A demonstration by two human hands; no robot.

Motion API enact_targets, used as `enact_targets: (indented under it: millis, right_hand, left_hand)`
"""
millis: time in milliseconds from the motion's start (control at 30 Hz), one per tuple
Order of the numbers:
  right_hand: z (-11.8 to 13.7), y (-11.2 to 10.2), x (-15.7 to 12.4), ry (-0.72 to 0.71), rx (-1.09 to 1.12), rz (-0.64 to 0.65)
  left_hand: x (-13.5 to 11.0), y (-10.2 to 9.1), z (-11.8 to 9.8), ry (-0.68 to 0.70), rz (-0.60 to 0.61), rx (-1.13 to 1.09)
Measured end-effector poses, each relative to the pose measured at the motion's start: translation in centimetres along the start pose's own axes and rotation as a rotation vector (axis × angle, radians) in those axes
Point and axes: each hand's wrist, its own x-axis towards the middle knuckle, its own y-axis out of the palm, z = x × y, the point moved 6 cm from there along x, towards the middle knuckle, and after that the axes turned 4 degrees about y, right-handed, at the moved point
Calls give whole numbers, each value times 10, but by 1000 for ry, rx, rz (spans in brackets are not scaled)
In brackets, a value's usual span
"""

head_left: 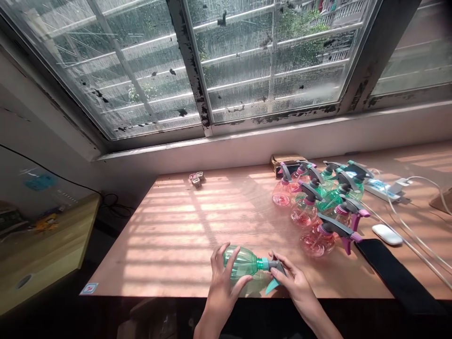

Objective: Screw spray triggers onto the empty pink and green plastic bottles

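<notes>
A clear green spray bottle (244,260) lies sideways, held just over the near edge of the wooden table (169,221). My left hand (226,273) wraps its fingers and thumb around the bottle's body. At the neck end, my right hand (291,278) grips the grey spray head (277,267), whose teal trigger points down toward me. A teal collar joins head and neck. To the right stand several upright spray bottles, pink ones such as the nearest pink spray bottle (316,242) and green ones behind.
A black phone-like slab (391,273) and a white mouse (387,234) lie at the right. Beyond are a power strip (381,189), white cables and a cardboard box (277,162). Small blocks (196,179) sit at the back, below the window. A sticker (89,288) marks the near left corner.
</notes>
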Motion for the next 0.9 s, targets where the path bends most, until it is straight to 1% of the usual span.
enact_targets:
  millis: [67,133,233,300,367,467,600,700,800,900]
  right_hand:
    - [-2,5,-4,13,-11,43]
    - [-4,11,-7,45,-10,83]
    - [-1,15,-10,72,10,72]
    - [6,16,-12,49,-31,49]
    - [14,18,-14,18,-100,48]
    - [22,20,-17,-9,-200,68]
    - [27,17,-20,-70,-293,101]
    - [29,15,-22,-124,-386,188]
    - [33,16,-25,-191,-537,252]
    - [38,20,-31,-247,-625,293]
  left_hand:
    - [-3,5,-3,27,-6,-56]
    - [-7,9,-3,2,-46,-117]
    - [-15,14,1,-138,-118,-282]
    - [-21,19,6,-247,-148,-439]
    - [-24,23,10,-354,-137,-568]
    - [-21,22,11,-457,-65,-641]
    - [-10,10,1,-426,-19,-758]
    - [-10,5,-3,-413,16,-853]
    - [-18,5,5,-436,19,-896]
    - [-26,2,17,-501,17,-899]
